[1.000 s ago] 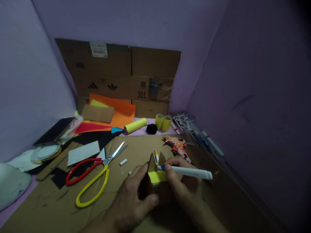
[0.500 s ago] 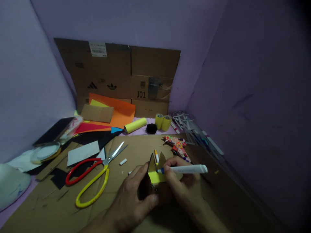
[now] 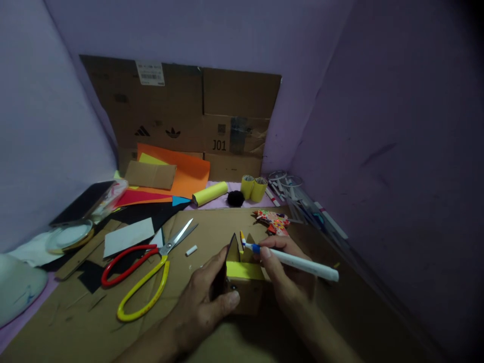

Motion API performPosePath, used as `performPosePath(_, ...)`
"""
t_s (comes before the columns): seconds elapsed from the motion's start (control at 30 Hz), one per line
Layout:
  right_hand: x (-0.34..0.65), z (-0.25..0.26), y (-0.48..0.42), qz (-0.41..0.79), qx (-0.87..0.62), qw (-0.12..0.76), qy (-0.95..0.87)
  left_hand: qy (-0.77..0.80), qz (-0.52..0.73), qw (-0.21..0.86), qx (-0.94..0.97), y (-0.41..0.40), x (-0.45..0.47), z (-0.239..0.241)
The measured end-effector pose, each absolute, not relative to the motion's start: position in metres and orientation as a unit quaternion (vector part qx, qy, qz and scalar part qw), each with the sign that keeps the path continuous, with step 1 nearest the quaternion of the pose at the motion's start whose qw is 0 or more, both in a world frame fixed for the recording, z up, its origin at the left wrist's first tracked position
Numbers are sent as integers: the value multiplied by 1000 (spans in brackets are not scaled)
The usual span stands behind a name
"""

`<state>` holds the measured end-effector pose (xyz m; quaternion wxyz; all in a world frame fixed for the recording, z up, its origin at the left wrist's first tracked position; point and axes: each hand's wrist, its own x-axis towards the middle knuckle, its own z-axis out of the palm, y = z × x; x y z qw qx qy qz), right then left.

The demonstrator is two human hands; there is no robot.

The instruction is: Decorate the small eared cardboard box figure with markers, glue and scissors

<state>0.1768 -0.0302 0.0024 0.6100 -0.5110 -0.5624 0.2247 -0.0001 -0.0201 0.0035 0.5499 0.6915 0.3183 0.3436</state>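
Observation:
My left hand [image 3: 206, 295] grips the left side of a small cardboard piece [image 3: 247, 297], its thumb pressed against the front face. A yellow strip [image 3: 245, 270] covers part of its top, and pointed cardboard flaps stand up from it. Between the thumb and fingers of my right hand [image 3: 283, 267] is a white marker [image 3: 306, 264] with a blue collar. The marker's tip points left, near a small white stick with an orange-yellow end [image 3: 242, 239] behind the yellow strip. Whether the tip touches anything, I cannot tell.
Scissors [image 3: 165, 249] with red and yellow handles lie open at left, beside a short white stub [image 3: 191, 250]. Yellow rolls [image 3: 210, 193] and a black pompom [image 3: 236, 198] sit farther back. A patterned piece [image 3: 273, 221] lies behind my right hand. A cardboard sheet [image 3: 238, 96] leans on the wall.
The marker's tip has lifted away from the yellow strip and moved up, and its back end has swung right and down. My left hand and the cardboard piece have shifted slightly left.

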Motion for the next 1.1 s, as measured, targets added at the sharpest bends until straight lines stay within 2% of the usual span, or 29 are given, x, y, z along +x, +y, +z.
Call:
performPosePath(0.17, 177, -5, -26, 244, -510, 603, -562, 302, 353, 591, 660, -17, 0, 3)
performPosePath(0.5, 176, 2, -21, 147, -506, 583, -618, 307, 355, 581, 665, -18, 1, 3)
performPosePath(1.1, 177, 2, -21, 112, -494, 577, -640, 319, 360, 559, 676, -19, 0, 0)
